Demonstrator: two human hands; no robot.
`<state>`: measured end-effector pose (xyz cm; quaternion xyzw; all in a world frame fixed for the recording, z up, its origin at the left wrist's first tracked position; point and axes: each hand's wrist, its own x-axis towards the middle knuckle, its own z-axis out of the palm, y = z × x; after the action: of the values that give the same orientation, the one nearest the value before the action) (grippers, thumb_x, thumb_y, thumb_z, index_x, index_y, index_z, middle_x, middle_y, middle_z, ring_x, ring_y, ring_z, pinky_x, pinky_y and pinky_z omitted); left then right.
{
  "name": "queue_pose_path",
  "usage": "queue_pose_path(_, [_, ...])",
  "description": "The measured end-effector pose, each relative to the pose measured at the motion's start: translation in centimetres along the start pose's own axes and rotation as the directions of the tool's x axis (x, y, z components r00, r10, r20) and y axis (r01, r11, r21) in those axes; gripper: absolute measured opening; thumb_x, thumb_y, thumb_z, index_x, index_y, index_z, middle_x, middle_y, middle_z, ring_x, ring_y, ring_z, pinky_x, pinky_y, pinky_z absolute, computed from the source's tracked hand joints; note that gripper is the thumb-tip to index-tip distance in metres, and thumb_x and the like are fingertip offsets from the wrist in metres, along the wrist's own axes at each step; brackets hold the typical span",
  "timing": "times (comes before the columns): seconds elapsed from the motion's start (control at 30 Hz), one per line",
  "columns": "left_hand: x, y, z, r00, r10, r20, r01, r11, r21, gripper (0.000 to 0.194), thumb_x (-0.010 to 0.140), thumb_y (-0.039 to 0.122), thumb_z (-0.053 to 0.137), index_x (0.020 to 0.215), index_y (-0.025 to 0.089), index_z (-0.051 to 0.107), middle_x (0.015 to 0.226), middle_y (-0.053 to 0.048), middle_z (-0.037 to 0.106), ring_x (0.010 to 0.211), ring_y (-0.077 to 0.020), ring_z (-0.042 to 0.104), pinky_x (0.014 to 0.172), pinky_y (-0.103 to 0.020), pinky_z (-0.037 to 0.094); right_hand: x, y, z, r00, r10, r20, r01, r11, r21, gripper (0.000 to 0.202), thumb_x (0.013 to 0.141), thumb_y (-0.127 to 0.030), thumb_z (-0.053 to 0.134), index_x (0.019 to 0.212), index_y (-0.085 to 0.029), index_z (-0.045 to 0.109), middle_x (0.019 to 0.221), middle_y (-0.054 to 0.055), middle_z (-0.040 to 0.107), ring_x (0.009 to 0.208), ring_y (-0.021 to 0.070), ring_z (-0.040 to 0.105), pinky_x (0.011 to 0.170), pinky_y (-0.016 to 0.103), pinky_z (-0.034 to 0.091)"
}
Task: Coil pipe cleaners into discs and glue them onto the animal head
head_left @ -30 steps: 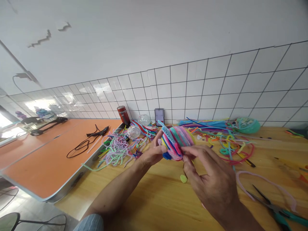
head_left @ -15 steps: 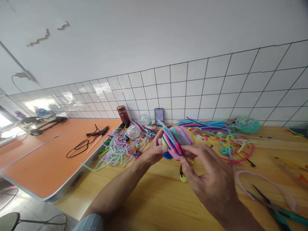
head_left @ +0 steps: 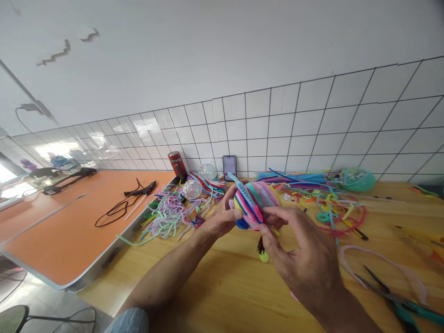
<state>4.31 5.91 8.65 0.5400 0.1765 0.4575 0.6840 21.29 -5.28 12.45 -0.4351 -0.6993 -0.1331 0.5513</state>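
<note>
A rounded craft piece wrapped in striped pipe cleaners [head_left: 265, 193] is held up over the wooden table, with pink, blue, yellow, white and green bands. A light blue twisted pipe cleaner [head_left: 240, 186] sticks out of its top left. My left hand [head_left: 226, 217] is closed around its left side, thumb in front, the other fingers mostly hidden behind. At the lower right edge, thumb and index finger of my right hand [head_left: 303, 252] pinch close to the pink strands. Below the piece show a dark brown tuft [head_left: 261, 245] and a yellow-green round bit [head_left: 264, 256].
Loose pipe cleaners [head_left: 169, 210] and a clear ball [head_left: 192, 190] lie left. Against the tiled wall are a red-brown flask [head_left: 177, 165], a phone [head_left: 229, 167] and a green balloon-like object [head_left: 357, 179]. Pliers [head_left: 398, 300] lie front right; a glue gun [head_left: 140, 190] rests on the orange table.
The striped piece has tilted very slightly in my hands, and a little more of the brown tuft shows below it. Both hands keep nearly the same place.
</note>
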Motion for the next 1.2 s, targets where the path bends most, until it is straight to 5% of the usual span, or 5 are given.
queue_pose_path(0.5, [0.07, -0.09, 0.11, 1.0, 0.007, 0.016, -0.007, 1.0, -0.012, 0.103, 0.059, 0.048, 0.097, 0.148, 0.024, 0.051, 0.14, -0.014, 0.068, 0.128, -0.0353, 0.067, 0.107, -0.044, 0.055, -0.07, 0.24, -0.12, 1.0, -0.015, 0.016, 0.015, 1.0, 0.027, 0.011, 0.097, -0.017, 0.065, 0.106, -0.02, 0.068, 0.088, 0.002, 0.075, 0.076, 0.015, 0.071, 0.073, 0.029, 0.056])
queue_pose_path(1.2, [0.16, -0.22, 0.23, 0.998, 0.007, 0.063, -0.005, 0.999, -0.044, 0.096, 0.06, 0.045, 0.098, 0.144, 0.025, 0.056, 0.129, -0.01, 0.073, 0.115, -0.0295, 0.072, 0.098, -0.039, 0.059, 0.46, 0.0, -0.29, 1.0, 0.001, -0.015, 0.0, 0.994, 0.109, 0.014, 0.093, -0.015, 0.068, 0.106, -0.021, 0.066, 0.086, -0.001, 0.066, 0.072, 0.0117, 0.062, 0.069, 0.026, 0.054])
